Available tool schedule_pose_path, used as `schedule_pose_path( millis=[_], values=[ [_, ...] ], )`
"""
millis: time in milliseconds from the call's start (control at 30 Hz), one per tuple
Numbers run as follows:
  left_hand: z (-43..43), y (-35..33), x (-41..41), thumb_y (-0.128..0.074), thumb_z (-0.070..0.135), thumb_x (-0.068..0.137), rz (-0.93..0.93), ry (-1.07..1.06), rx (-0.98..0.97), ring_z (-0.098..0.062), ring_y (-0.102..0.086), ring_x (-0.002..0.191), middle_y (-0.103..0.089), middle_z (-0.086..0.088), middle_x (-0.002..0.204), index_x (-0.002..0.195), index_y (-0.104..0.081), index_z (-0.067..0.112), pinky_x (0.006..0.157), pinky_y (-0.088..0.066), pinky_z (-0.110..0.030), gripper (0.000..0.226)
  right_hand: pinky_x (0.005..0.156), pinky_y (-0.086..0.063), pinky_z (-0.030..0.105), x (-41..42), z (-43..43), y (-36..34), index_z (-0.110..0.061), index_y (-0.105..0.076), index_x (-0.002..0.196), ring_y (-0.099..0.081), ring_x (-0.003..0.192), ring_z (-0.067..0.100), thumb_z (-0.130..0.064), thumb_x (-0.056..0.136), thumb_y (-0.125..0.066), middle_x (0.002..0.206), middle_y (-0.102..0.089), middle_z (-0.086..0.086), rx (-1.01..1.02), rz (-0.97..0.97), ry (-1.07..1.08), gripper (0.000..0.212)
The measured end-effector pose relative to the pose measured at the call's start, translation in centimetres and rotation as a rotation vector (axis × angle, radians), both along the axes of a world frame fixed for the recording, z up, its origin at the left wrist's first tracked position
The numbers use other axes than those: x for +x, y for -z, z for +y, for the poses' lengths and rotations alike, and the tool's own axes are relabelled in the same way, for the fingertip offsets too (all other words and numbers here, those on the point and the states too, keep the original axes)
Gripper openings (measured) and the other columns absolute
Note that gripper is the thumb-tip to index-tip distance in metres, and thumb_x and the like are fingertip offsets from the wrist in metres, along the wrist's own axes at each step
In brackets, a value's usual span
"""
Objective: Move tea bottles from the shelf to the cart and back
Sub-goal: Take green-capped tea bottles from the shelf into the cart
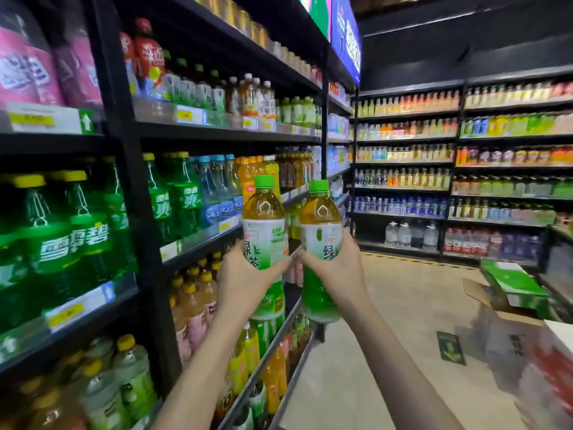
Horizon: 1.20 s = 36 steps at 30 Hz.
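Two green tea bottles with green caps and white-green labels are held upright side by side in front of me. My left hand (245, 274) grips the left tea bottle (264, 218) round its label. My right hand (336, 265) grips the right tea bottle (321, 221) the same way. Both bottles hang in the aisle just right of the black shelf (198, 243), at the height of its middle boards. No cart shows clearly in the head view.
The shelf on the left carries green soda bottles (74, 231), water, juice and more tea. Another stocked shelf (465, 187) lines the back wall. Open cardboard boxes (508, 293) stand at the right on the tan floor (387, 305).
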<state>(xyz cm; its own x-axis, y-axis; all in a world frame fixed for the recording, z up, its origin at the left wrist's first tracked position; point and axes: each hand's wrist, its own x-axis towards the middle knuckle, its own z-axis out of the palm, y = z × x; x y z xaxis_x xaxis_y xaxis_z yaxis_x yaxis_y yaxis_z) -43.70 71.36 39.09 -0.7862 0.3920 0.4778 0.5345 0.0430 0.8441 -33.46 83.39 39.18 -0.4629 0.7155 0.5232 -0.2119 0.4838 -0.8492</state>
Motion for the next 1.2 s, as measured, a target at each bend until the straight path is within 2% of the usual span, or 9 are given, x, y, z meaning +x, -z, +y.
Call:
schedule_pose_path(
  millis=[167,267,433,567,667,733,833,1067,1200],
  values=[
    [5.9,-0.3,-1.9,-0.09,0.039,0.064,0.025,-0.004,-0.005,-0.005,-0.07,0.083,-0.074,0.011,0.091,0.102,-0.069,0.023,0.081,-0.059,-0.036,0.046,0.092,-0.056,0.045,-2.0,5.8,-0.5,-0.013,-0.056,0.125,-0.067,0.105,0.02,-0.035,0.065,-0.083,0.113,-0.069,0.005,-0.016,0.028,-0.023,0.069],
    [9.9,-0.4,-3.4,-0.091,0.036,0.064,0.017,-0.013,0.008,-0.005,-0.071,0.084,-0.075,0.012,0.091,0.102,-0.069,0.025,0.083,-0.06,-0.039,0.045,0.078,-0.058,0.034,-3.5,10.4,-0.8,-0.018,-0.058,0.113,-0.07,0.088,0.014,-0.015,0.073,-0.083,0.099,-0.071,0.001,0.005,0.045,-0.078,0.048],
    [17.2,-2.0,-5.0,-0.09,0.043,0.061,0.024,-0.056,0.053,-0.004,-0.072,0.083,-0.076,0.013,0.09,0.101,-0.07,0.025,0.082,-0.06,-0.044,0.048,0.075,-0.059,0.031,-5.8,18.2,-2.1,-0.022,-0.057,0.111,-0.07,0.087,0.01,-0.017,0.073,-0.084,0.1,-0.071,-0.001,0.019,0.067,-0.146,0.047],
    [22.4,-3.3,-6.1,-0.091,0.03,0.068,0.0,-0.069,0.084,-0.005,-0.073,0.083,-0.077,0.012,0.09,0.101,-0.071,0.022,0.084,-0.059,-0.044,0.039,0.071,-0.057,0.023,-7.4,24.0,-3.0,-0.023,-0.056,0.111,-0.07,0.087,0.012,-0.016,0.074,-0.084,0.101,-0.07,0.001,0.023,0.071,-0.214,0.047],
    [25.2,-3.8,-6.5,-0.09,0.026,0.07,0.016,-0.093,0.108,-0.002,-0.072,0.078,-0.076,0.015,0.083,0.095,-0.07,0.022,0.08,-0.06,-0.038,0.033,0.077,-0.058,0.029,-8.7,27.3,-3.7,-0.02,-0.055,0.116,-0.068,0.092,0.014,-0.027,0.071,-0.085,0.105,-0.067,0.001,0.047,0.061,-0.25,0.055],
    [26.5,-4.0,-7.1,-0.09,0.026,0.07,0.012,-0.106,0.105,-0.001,-0.072,0.078,-0.076,0.015,0.084,0.096,-0.07,0.023,0.08,-0.06,-0.036,0.034,0.072,-0.057,0.024,-9.7,29.0,-4.2,-0.02,-0.056,0.113,-0.067,0.087,0.011,-0.024,0.072,-0.085,0.101,-0.067,0.0,0.045,0.074,-0.268,0.05],
    [28.2,-4.4,-8.8,-0.091,0.03,0.068,-0.008,-0.124,0.104,-0.008,-0.074,0.083,-0.077,0.011,0.089,0.101,-0.071,0.024,0.083,-0.06,-0.044,0.039,0.071,-0.056,0.021,-11.6,31.0,-4.8,-0.021,-0.057,0.111,-0.068,0.082,0.002,-0.012,0.076,-0.083,0.097,-0.069,-0.005,0.018,0.098,-0.328,0.044],
    [30.7,-6.8,-13.4,-0.09,0.038,0.061,0.042,-0.223,0.119,-0.009,-0.073,0.087,-0.077,0.011,0.092,0.106,-0.07,0.022,0.086,-0.058,-0.045,0.052,0.067,-0.055,0.019,-17.9,34.0,-6.8,-0.019,-0.058,0.113,-0.069,0.08,0.002,-0.012,0.077,-0.084,0.098,-0.071,-0.002,0.006,0.152,-0.435,0.045],
    [31.2,-9.3,-16.8,-0.091,0.029,0.066,0.075,-0.258,0.15,-0.013,-0.075,0.084,-0.078,0.007,0.088,0.1,-0.072,0.019,0.085,-0.059,-0.047,0.041,0.067,-0.057,0.022,-22.4,35.0,-8.6,-0.018,-0.059,0.109,-0.069,0.083,0.007,-0.012,0.075,-0.085,0.097,-0.07,0.0,0.017,0.173,-0.486,0.044]
  ],
)
